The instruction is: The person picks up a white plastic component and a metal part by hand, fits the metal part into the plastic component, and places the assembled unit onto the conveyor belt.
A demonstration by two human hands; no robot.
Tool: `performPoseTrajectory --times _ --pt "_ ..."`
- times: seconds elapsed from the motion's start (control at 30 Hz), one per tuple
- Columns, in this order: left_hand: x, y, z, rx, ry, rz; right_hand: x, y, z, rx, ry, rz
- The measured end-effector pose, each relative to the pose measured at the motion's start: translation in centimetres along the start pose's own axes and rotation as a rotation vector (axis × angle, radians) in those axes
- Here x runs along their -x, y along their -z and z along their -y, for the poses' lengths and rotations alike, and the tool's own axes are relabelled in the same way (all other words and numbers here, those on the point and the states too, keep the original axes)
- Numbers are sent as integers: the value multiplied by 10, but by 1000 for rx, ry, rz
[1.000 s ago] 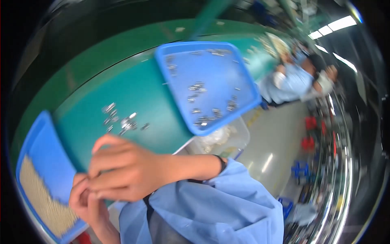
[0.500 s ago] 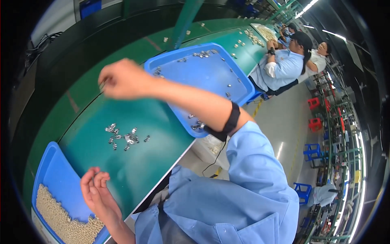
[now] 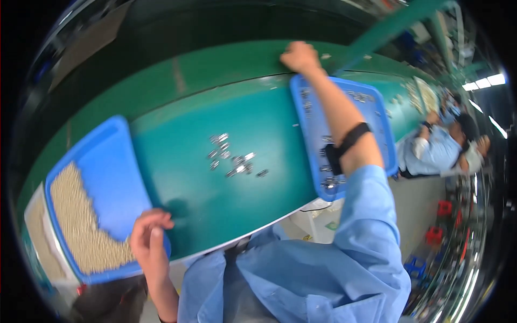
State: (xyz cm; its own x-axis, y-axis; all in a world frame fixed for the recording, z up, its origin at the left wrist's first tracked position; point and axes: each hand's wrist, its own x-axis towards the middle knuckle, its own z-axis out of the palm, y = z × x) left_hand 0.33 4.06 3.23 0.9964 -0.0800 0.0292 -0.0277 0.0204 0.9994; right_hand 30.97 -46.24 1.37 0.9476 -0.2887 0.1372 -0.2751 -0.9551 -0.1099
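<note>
My right hand (image 3: 300, 56) is stretched out over the far green ledge, just beyond the corner of a blue tray (image 3: 383, 126). Its fingers are curled closed, and whatever they hold, if anything, is too blurred to make out. My left hand (image 3: 151, 237) hovers beside the near right corner of another blue tray (image 3: 141, 180), fingers loosely bent, thumb apart, nothing visible in it. That tray holds a heap of small beige pieces (image 3: 81, 226). Between the trays, a loose cluster of small shiny metal parts (image 3: 239, 164) lies on the green tabletop (image 3: 215, 215). More metal parts (image 3: 329, 183) lie inside the right tray.
A green post (image 3: 388, 29) rises behind the right tray. Pale pieces (image 3: 425, 97) lie farther along the bench, where co-workers in light shirts (image 3: 428, 153) sit. Red stools (image 3: 434, 235) stand on the floor at right. A white container (image 3: 323, 223) sits below the table edge.
The view has turned, shifting the trays and parts in the picture. My right hand has swung from above the bench left of the right tray to the ledge by its far corner.
</note>
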Motion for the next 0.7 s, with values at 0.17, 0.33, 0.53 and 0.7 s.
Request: performPoseTrajectory --times 0.17,0.33,0.53,0.7 --pt "-6 15 -23 -71 -142 56 46 49 10 69 115 -147" --pt "-6 55 -10 -291 -105 -188 183 88 91 -102 568 66" --pt "-5 49 -3 -332 -149 -224 254 53 152 -326 531 37" --pt "14 85 -10 -644 -164 -402 257 28 149 -486 436 52"
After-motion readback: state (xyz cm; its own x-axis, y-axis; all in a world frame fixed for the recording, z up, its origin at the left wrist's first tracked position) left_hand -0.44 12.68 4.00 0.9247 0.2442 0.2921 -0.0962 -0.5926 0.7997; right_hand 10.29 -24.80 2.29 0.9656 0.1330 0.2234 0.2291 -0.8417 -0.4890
